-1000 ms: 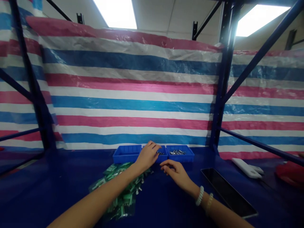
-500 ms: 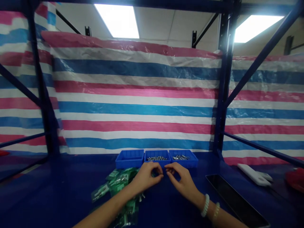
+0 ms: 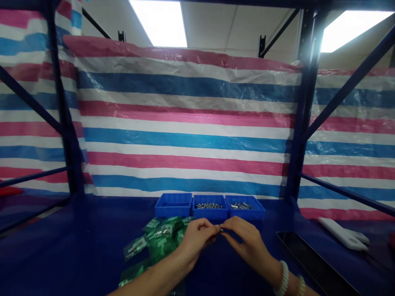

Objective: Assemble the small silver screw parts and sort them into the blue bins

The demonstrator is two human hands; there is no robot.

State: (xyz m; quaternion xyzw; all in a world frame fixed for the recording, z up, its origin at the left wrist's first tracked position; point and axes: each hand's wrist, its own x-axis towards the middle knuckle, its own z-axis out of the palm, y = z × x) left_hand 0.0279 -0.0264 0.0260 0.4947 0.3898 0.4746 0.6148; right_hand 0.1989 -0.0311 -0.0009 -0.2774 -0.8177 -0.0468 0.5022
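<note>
My left hand (image 3: 199,237) and my right hand (image 3: 247,238) meet fingertip to fingertip above the blue tabletop. Between the pinched fingers of both sits a small shiny metal part (image 3: 221,230), mostly covered, its exact kind too small to tell. Just beyond the hands stand a blue bin (image 3: 210,213) with many tiny metal pieces and another blue bin (image 3: 247,214) with longer metal pieces. To the left of my left hand, partly behind its forearm, lies a pile of green-and-clear small plastic packets (image 3: 163,242).
A third blue bin (image 3: 173,211) stands at the left of the row. On the right lie a black phone-like slab (image 3: 311,259) and a white device (image 3: 342,234). Dark blue rack posts (image 3: 300,135) and a striped plastic sheet (image 3: 191,139) close off the back.
My hands have come together from slightly apart, and a small metal part now shows between the fingertips. The view has shifted, so the scene sits a little farther right.
</note>
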